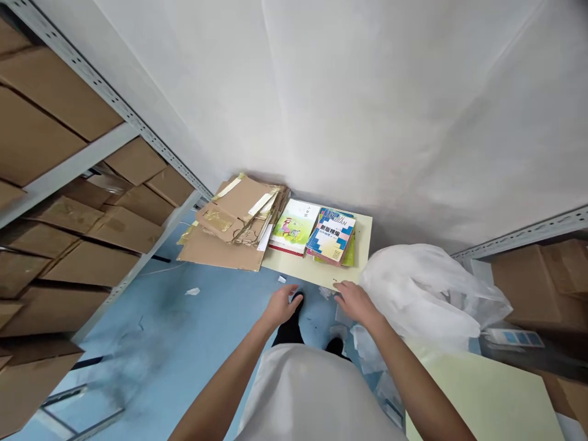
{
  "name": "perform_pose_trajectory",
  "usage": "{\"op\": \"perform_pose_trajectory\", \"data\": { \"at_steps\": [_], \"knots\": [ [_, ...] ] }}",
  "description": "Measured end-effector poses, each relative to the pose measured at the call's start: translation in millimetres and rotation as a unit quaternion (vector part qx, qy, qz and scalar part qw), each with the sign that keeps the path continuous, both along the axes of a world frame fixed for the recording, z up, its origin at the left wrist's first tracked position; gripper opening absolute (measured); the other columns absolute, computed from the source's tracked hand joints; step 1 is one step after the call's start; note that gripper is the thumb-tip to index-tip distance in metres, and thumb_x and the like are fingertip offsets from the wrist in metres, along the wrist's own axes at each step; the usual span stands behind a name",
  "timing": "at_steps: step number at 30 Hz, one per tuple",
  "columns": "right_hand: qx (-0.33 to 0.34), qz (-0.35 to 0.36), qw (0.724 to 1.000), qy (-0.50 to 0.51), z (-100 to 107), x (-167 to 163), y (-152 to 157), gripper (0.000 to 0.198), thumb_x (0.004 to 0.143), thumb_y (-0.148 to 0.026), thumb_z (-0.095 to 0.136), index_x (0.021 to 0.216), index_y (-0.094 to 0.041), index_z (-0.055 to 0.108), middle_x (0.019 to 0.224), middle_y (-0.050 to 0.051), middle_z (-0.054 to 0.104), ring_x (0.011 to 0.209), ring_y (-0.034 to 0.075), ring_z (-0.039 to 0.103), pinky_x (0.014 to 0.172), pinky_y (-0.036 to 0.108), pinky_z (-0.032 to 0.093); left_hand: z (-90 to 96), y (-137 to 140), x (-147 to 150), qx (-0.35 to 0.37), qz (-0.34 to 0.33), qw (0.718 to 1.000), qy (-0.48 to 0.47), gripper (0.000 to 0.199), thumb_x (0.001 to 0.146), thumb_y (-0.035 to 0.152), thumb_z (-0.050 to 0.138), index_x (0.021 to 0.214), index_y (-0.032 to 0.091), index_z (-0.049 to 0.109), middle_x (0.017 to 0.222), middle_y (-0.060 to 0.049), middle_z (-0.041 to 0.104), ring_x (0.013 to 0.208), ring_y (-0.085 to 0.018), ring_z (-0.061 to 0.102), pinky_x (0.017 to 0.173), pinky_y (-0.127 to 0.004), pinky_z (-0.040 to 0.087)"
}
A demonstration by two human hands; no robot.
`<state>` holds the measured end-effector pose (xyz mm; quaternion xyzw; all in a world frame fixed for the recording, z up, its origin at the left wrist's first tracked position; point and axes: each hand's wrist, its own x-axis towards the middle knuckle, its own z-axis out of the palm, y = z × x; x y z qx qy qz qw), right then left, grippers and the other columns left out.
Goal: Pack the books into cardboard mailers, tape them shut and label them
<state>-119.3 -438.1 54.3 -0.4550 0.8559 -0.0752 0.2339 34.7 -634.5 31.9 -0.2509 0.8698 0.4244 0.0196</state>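
My left hand [280, 305] hangs in the air over the floor, thumb and fingers apart, holding nothing. My right hand [356, 301] is at the front edge of a pale yellow board [294, 268], fingers loosely spread; whether they touch it I cannot tell. On that board lies a white picture-covered book [294, 225] with a red-edged one under it. Just to its right, a blue patterned book [331, 237] tops a small stack with pink and green edges. Flattened cardboard boxes [239, 211] are piled at the board's left.
Shelves of brown cartons [92, 260] stand at left, and more cartons [528, 285] at right. A white plastic bag [413, 288] bulges beside the board. Another pale yellow sheet [487, 392] lies lower right. White sheeting [321, 98] hangs behind; paper scraps [193, 291] litter the blue floor.
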Motion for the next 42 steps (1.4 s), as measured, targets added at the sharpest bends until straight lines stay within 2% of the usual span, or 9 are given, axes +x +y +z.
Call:
{"op": "perform_pose_trajectory", "data": {
  "at_steps": [6,12,15,19,24,27,34,39,42],
  "knots": [
    [0.042,-0.106,0.993,0.023,-29.5,-44.7,-75.6,0.073,0.078,-0.019,0.062,0.144,-0.010,0.032,0.154,0.020,0.023,0.142,0.032,0.020,0.110,0.045,0.027,-30.6,-59.1,-88.4,0.059,-0.032,0.998,-0.006,0.051,0.082,0.042,0.054,0.124,0.013,0.054,0.132,-0.019,0.054,0.123,-0.032,0.051,0.103,-0.047,0.039],
    [0.114,-0.190,0.975,0.031,-59.2,-76.6,-117.8,0.094,0.072,-0.017,0.069,0.149,-0.012,0.016,0.157,0.017,0.008,0.144,0.033,0.009,0.112,0.050,0.022,-50.6,-78.5,-161.4,0.231,-0.049,0.971,-0.029,0.052,0.085,0.036,0.053,0.130,0.011,0.046,0.133,-0.020,0.053,0.122,-0.029,0.051,0.102,-0.043,0.038],
    [0.132,-0.219,0.965,0.054,-71.2,-71.6,-123.7,0.085,0.077,-0.013,0.062,0.149,-0.012,0.017,0.157,0.018,0.010,0.144,0.034,0.012,0.110,0.049,0.029,-56.1,-68.2,-167.1,0.293,-0.025,0.955,-0.034,0.058,0.081,0.032,0.061,0.132,0.014,0.043,0.130,-0.017,0.056,0.118,-0.026,0.053,0.103,-0.040,0.037],
    [0.162,-0.242,0.952,0.093,-75.3,-54.7,-129.1,0.070,0.082,-0.002,0.043,0.148,-0.012,0.024,0.155,0.018,0.019,0.142,0.035,0.019,0.107,0.053,0.032,-61.6,-61.4,-157.2,0.383,0.092,0.917,-0.064,0.063,0.072,0.028,0.072,0.128,0.014,0.046,0.124,-0.016,0.059,0.113,-0.023,0.056,0.100,-0.035,0.039],
    [0.159,-0.214,0.961,0.078,-66.4,-30.8,-129.9,0.071,0.079,0.004,0.036,0.147,-0.013,0.028,0.154,0.017,0.023,0.140,0.034,0.026,0.102,0.053,0.037,-60.5,-80.7,-135.8,0.443,0.107,0.883,-0.115,0.037,0.074,0.041,0.070,0.097,0.013,0.061,0.096,-0.012,0.069,0.089,-0.021,0.064,0.080,-0.033,0.047],
    [0.132,-0.209,0.968,0.046,-63.8,-11.4,-127.0,0.070,0.078,0.003,0.037,0.146,-0.013,0.031,0.153,0.018,0.027,0.137,0.033,0.031,0.098,0.046,0.043,-60.0,-91.7,-120.0,0.479,0.087,0.863,-0.133,0.032,0.075,0.044,0.067,0.086,0.015,0.061,0.086,-0.009,0.070,0.079,-0.020,0.066,0.071,-0.032,0.049],
    [-0.001,-0.241,0.970,-0.027,-66.6,22.2,-108.7,0.074,0.071,0.005,0.044,0.142,-0.017,0.040,0.153,0.014,0.028,0.142,0.029,0.023,0.108,0.047,0.034,-69.5,-91.0,-96.3,0.570,0.092,0.814,-0.071,0.053,0.063,0.043,0.076,0.104,0.019,0.054,0.085,-0.006,0.071,0.074,-0.020,0.068,0.067,-0.032,0.052],
    [-0.179,-0.294,0.936,-0.069,-52.2,42.0,-88.3,0.073,0.077,-0.018,0.062,0.145,-0.018,0.034,0.158,0.013,0.005,0.145,0.030,0.012,0.114,0.047,0.026,-58.7,-91.2,-97.9,0.564,0.051,0.823,-0.042,0.065,0.060,0.048,0.078,0.111,0.019,0.053,0.089,-0.007,0.073,0.081,-0.023,0.068,0.073,-0.035,0.053],
    [-0.259,-0.363,0.893,-0.068,-34.9,53.8,-71.2,0.084,0.077,-0.034,0.067,0.148,-0.023,0.024,0.159,0.010,-0.001,0.145,0.030,0.009,0.114,0.048,0.025,-44.1,-87.6,-99.8,0.553,-0.002,0.832,-0.038,0.062,0.064,0.049,0.076,0.114,0.020,0.053,0.095,-0.008,0.073,0.085,-0.023,0.069,0.075,-0.035,0.053]
  ]
}}
